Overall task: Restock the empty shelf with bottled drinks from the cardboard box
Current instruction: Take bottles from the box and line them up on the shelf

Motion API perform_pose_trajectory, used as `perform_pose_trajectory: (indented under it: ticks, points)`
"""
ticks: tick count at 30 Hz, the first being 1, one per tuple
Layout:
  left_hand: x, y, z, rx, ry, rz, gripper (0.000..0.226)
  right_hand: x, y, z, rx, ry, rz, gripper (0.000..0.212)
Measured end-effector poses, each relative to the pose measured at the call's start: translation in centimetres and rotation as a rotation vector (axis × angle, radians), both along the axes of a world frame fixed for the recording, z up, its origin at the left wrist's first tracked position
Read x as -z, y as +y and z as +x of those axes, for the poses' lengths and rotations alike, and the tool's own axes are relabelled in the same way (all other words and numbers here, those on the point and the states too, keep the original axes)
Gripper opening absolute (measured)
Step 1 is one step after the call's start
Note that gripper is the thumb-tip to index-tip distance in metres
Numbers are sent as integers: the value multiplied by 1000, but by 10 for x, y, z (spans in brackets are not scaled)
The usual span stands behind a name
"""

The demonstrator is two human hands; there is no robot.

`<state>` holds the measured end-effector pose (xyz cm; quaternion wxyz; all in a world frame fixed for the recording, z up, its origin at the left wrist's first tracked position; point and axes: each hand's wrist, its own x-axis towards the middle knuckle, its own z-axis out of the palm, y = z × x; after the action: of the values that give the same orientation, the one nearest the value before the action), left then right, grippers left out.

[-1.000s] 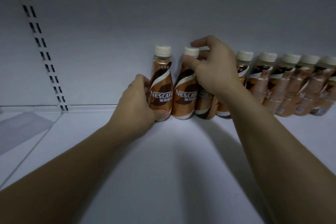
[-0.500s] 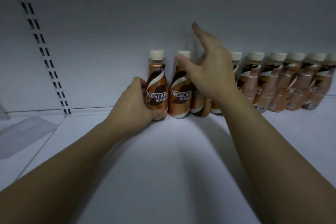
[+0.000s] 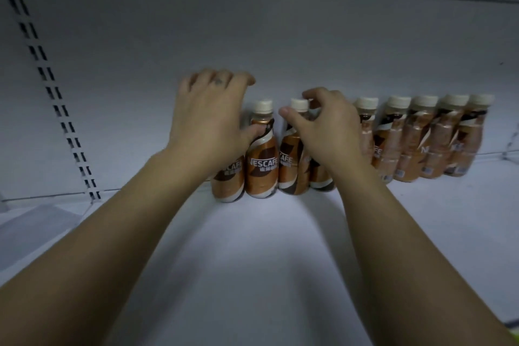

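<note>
Row of Nescafé bottles (image 3: 261, 154) stood along the far wall of the white shelf (image 3: 252, 261). Left hand (image 3: 207, 118), fingers spread, covered the leftmost bottle (image 3: 227, 181); right hand (image 3: 323, 129), loosely curled, pinched a cap (image 3: 299, 104). Slotted upright (image 3: 53, 93) stood far left.

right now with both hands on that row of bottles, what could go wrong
1. The left hand hides the leftmost bottle, so a nudge could tip it unseen.
2. The bottles stand packed together, so one toppling near the right hand might knock down the row on the shelf.
</note>
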<state>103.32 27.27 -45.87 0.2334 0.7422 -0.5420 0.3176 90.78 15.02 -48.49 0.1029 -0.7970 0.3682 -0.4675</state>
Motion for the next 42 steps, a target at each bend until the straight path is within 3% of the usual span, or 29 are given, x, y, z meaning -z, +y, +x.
perform_pose_trajectory:
  ticks: [3,6,12,21,28,33,39,42]
  points:
    - [-21,-22,-3,-56,-123,219,80,-1,-5,1,31,22,-9,62]
    - [-19,-39,-3,-88,-132,304,71,2,-8,6,62,34,-33,60]
    - [-15,-55,3,-87,-147,336,59,1,-13,15,108,31,-52,49]
    - [-13,-55,4,-90,-168,311,59,-2,-19,3,-200,-119,188,58]
    - [-15,-51,-4,-122,-155,354,59,2,-7,-1,-38,-72,8,66]
    - [-16,-50,-10,-21,-162,237,67,-10,-12,-21,112,-291,-96,44]
    - [-31,-67,-34,181,-113,268,65,-5,-31,-39,180,-148,70,49]
    - [-47,-88,-51,282,52,357,65,-1,-37,-42,209,-215,74,38]
